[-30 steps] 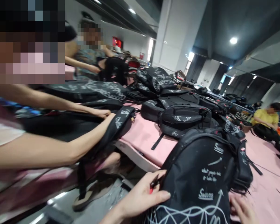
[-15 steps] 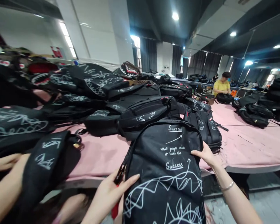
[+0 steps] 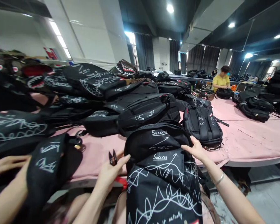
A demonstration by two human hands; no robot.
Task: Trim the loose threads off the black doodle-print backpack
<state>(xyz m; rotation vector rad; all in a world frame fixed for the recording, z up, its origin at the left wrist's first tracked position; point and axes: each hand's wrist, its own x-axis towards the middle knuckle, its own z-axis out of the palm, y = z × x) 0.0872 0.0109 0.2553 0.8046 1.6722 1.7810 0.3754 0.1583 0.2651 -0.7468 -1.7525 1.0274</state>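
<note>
The backpack [image 3: 163, 174] runs off the bottom edge, its lowest printed words too small to read.

The black backpack [image 3: 163, 174] I'm holding has "Success" printed twice in white, underlined, once near the top and again lower down next to an arrow. Near the bottom edge I can make out "it actually". There's a small white line under the top "Success" but it's too creased to read. Other bags only show scribbles.
</note>
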